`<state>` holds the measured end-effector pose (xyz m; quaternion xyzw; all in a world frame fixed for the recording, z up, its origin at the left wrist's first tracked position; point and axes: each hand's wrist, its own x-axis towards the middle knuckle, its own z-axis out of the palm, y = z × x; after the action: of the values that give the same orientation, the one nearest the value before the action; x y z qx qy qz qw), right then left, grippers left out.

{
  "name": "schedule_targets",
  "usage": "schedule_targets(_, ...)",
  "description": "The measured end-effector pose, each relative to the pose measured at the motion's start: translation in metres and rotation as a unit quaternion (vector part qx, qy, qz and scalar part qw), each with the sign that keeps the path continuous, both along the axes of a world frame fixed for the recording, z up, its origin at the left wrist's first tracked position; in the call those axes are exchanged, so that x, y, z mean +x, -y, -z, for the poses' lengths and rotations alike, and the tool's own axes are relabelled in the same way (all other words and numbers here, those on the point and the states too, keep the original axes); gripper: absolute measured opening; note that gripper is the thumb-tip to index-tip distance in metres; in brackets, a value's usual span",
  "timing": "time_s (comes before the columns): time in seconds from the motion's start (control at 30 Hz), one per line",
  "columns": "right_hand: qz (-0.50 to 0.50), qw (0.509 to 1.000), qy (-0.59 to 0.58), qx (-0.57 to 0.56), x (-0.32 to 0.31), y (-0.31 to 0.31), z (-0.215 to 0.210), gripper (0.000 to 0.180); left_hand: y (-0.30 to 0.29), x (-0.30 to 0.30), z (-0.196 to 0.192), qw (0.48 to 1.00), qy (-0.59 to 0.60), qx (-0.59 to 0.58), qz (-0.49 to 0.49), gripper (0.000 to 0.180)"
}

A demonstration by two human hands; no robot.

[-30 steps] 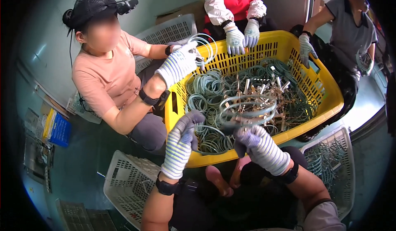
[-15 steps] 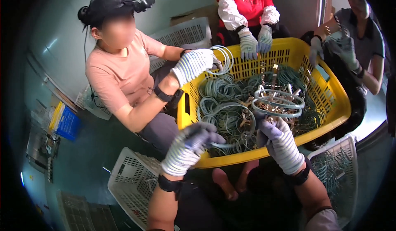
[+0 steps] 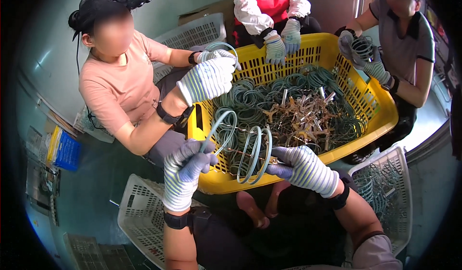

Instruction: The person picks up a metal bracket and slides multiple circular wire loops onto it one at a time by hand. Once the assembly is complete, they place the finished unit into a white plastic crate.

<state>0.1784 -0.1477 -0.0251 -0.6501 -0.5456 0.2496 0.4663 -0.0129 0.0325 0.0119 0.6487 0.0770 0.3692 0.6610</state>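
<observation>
My left hand (image 3: 185, 166), in a striped knit glove, grips a pale green ring (image 3: 219, 125) at the near left corner of the yellow crate (image 3: 368, 99). My right hand (image 3: 301, 166), gloved the same way, pinches the end of a thin metal piece that carries several green rings (image 3: 255, 154) standing on edge. Both hands hover over the crate's near rim. The crate holds a tangle of green rings and brass-coloured metal pieces (image 3: 301, 118).
Three other people sit around the crate: one in a pink shirt on the left holding rings (image 3: 214, 53), one in red at the back (image 3: 281, 36), one in grey at the right (image 3: 368, 55). White baskets stand at lower left (image 3: 137, 217), lower right (image 3: 387, 188) and behind (image 3: 192, 31).
My hands have lifted the rings on the metal piece up from the crate toward me and spread them apart. The view has shifted, and the person in pink has raised a gloved hand.
</observation>
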Motion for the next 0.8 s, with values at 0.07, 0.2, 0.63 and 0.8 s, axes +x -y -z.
schedule_targets(0.07, 0.016, 1.0, 0.014, 0.022, 0.0, -0.001, 0.009, 0.032, 0.005, 0.0, -0.002, 1.0, -0.025, 0.013, 0.002, 0.015)
schedule_targets(0.2, 0.009, 1.0, 0.008, 0.0, 0.001, -0.002, 0.003, 0.031, 0.013, 0.004, -0.006, 0.998, -0.048, 0.002, -0.036, 0.012)
schedule_targets(0.63, -0.021, 0.939, -0.342, -0.036, -0.001, 0.002, -0.019, 0.027, -0.009, -0.005, -0.011, 0.936, -0.15, 0.316, -0.038, 0.018)
schedule_targets(0.8, -0.002, 0.941, -0.33, -0.068, 0.004, 0.008, -0.031, 0.025, -0.019, -0.005, -0.008, 0.923, -0.113, 0.368, -0.005, 0.035)
